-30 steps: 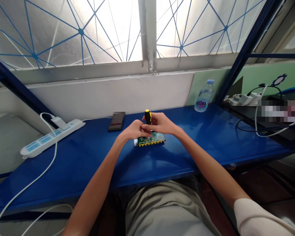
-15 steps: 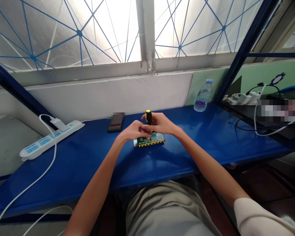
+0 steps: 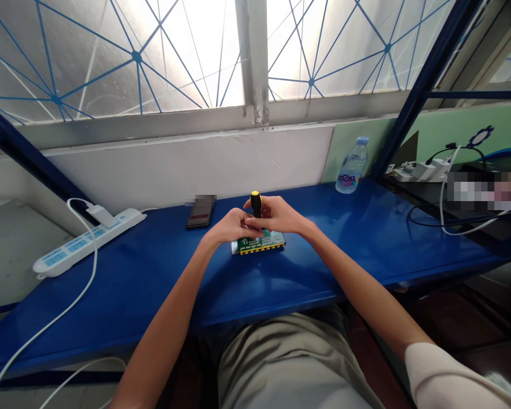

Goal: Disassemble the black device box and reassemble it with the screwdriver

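A screwdriver with a black and yellow handle stands nearly upright over a green circuit board with a row of yellow along its front edge. The fingers of my right hand are closed around the handle. My left hand is beside it, low over the board, its fingers and thumb drawn together by the screwdriver's lower part. What those left fingertips pinch is hidden. The screwdriver's tip is also covered by my hands. Beneath everything, the board rests on a blue table.
A black phone lies left of my hands. Farther left is a white power strip with a plugged-in charger and a trailing white cable. A water bottle stands at the back right, near chargers and cables.
The screwdriver handle has tilted or shifted very slightly left. Both hands stay in almost the same place over the circuit board.
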`<state>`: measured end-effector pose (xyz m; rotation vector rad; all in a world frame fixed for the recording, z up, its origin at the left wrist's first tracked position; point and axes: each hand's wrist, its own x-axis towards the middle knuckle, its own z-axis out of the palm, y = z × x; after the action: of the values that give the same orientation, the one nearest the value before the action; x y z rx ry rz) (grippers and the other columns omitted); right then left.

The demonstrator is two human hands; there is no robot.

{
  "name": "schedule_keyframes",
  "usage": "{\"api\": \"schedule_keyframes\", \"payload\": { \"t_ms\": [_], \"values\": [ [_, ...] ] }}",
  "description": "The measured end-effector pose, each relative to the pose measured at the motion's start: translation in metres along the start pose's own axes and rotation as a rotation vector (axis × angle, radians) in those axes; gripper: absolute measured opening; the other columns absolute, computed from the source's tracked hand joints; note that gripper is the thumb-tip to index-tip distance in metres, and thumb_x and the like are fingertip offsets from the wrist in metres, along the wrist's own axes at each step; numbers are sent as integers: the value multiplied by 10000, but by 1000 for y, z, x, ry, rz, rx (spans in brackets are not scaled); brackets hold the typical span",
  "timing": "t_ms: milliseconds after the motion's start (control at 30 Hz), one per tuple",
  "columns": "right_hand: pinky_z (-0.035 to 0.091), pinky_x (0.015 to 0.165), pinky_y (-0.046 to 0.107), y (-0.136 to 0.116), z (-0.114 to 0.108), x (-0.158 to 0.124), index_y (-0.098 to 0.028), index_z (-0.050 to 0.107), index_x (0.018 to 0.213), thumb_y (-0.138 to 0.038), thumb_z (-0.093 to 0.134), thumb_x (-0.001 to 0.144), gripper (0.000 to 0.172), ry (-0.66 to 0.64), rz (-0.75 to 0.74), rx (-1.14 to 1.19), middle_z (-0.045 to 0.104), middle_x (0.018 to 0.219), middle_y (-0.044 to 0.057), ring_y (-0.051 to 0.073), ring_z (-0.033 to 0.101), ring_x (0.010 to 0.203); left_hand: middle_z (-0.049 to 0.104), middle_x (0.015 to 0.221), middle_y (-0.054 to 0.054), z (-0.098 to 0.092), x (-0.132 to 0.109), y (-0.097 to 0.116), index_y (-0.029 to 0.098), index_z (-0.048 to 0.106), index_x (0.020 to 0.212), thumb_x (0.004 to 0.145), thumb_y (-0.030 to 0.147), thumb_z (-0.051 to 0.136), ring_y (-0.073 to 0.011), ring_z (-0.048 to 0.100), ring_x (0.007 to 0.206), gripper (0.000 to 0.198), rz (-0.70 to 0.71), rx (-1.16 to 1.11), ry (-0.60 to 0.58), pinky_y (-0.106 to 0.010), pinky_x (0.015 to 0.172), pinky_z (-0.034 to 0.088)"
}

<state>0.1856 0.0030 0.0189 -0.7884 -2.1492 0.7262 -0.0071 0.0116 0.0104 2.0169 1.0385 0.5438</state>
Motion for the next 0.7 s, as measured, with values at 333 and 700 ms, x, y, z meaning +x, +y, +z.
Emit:
{"api": "schedule_keyframes", "payload": {
  "t_ms": [333, 700],
  "values": [
    [363, 595, 255, 2, 0, 0, -153, 625, 1024, -399, 691, 810, 332, -4, -2, 13, 562, 712, -20, 102, 474, 623, 756, 779, -74, 1, -1, 1, 117, 754, 759, 670, 282, 828, -204, 701, 760, 202, 16, -48, -42, -268, 675, 534],
    [354, 605, 266, -1, 0, 0, -160, 627, 1004, -418, 673, 819, 321, -19, 13, -2, 561, 702, -17, 104, 467, 624, 754, 797, -88, 1, -3, 5, 105, 748, 784, 692, 241, 769, -208, 712, 767, 165, 36, -81, -84, -277, 681, 552]
  ]
}}
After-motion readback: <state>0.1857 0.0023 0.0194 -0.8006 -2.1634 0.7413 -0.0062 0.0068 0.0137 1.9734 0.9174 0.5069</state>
